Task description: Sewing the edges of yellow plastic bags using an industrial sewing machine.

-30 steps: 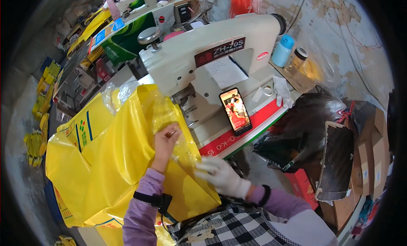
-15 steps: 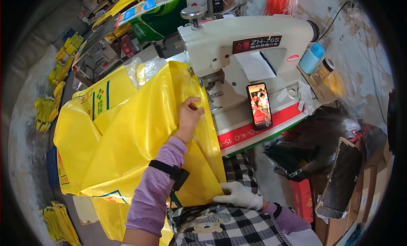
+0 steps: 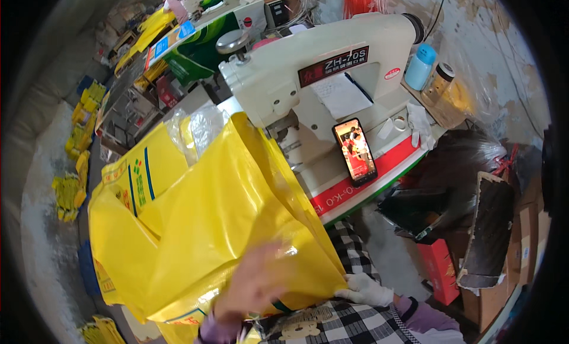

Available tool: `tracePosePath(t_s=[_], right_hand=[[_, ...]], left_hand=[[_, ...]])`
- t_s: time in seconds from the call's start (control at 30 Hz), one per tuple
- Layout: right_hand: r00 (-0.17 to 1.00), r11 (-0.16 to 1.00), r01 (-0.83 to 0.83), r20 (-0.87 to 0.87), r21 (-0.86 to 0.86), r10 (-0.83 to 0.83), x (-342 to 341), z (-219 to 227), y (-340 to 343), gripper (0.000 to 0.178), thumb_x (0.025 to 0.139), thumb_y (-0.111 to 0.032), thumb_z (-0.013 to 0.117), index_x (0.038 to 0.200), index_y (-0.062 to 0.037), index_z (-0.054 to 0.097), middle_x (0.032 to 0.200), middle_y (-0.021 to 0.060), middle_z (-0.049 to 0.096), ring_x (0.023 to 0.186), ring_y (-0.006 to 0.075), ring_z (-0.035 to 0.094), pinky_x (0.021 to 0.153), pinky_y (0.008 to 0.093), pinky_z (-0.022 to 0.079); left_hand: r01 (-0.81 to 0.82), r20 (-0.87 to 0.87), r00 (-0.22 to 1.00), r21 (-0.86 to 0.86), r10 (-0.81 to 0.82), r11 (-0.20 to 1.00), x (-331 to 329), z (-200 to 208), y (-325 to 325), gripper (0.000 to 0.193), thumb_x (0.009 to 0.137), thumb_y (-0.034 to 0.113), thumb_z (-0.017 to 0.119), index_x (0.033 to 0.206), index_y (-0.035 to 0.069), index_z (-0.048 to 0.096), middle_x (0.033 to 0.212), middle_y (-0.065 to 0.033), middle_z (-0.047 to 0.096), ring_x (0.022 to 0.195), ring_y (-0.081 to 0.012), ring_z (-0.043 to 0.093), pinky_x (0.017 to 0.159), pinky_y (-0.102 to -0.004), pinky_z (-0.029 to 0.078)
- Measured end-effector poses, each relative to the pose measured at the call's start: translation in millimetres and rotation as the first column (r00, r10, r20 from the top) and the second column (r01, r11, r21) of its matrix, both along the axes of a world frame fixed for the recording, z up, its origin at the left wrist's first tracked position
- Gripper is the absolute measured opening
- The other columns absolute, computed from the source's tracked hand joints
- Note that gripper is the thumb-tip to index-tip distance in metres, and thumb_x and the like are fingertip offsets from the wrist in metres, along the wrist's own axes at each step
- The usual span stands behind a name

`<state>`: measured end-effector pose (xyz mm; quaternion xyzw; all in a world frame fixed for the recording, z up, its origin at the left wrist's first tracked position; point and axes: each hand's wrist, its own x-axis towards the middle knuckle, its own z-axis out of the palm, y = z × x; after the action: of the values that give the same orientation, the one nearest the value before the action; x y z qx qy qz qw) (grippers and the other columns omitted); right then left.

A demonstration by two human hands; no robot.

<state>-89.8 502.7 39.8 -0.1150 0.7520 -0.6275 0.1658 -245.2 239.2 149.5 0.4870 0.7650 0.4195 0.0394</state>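
Note:
A large yellow woven plastic bag (image 3: 201,225) lies spread before me, its right edge running beside the needle area of a cream sewing machine (image 3: 332,44). Over the bag's near part is my bare left hand (image 3: 255,279), too smeared by motion to make out its fingers. My right hand (image 3: 366,289), in a white glove, pinches the bag's near right corner beside my checked apron (image 3: 355,320). Clear plastic film (image 3: 204,130) shows at the bag's far side, next to the machine head.
A lit phone (image 3: 355,151) leans on the machine table, near a notepad with a pen (image 3: 341,95) and a white glove (image 3: 419,126). Behind them stand a blue bottle (image 3: 420,68) and a jar (image 3: 439,83). Cardboard (image 3: 486,231) and boxes crowd the right; yellow bundles (image 3: 74,190) lie left.
My left hand has left the bag's edge near the needle and moved down toward me. The bag and my right hand have shifted slightly right and down in the picture as the view moved.

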Motion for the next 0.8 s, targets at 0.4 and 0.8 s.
tracePosePath(t_s=[0.4,0.8], right_hand=[[0.995,0.975,0.090,-0.051,0.205,-0.081,-131,1,-36,0.037,0.088,-0.038,0.070,0.080,-0.0010,0.069,0.064,0.0154,0.061,0.060,0.0223,0.061,0.061,0.0351,0.048],[0.543,0.947,-0.320,-0.824,-0.023,0.164,-116,68,-163,0.022,0.090,-0.027,0.060,0.098,-0.0064,0.062,0.098,0.0144,0.064,0.086,0.0297,0.064,0.076,0.0422,0.051]], left_hand=[[-0.737,-0.655,0.643,-0.670,0.398,0.090,-11,-2,-348,0.037,0.071,0.002,0.067,0.107,0.008,0.061,0.088,-0.0184,0.065,0.083,-0.0361,0.064,0.069,-0.0449,0.048],[-0.909,-0.132,-0.368,-0.156,0.920,-0.386,71,-54,-525,0.033,0.093,0.037,0.057,0.114,0.013,0.052,0.082,-0.0115,0.066,0.071,-0.0312,0.065,0.058,-0.0446,0.049]])
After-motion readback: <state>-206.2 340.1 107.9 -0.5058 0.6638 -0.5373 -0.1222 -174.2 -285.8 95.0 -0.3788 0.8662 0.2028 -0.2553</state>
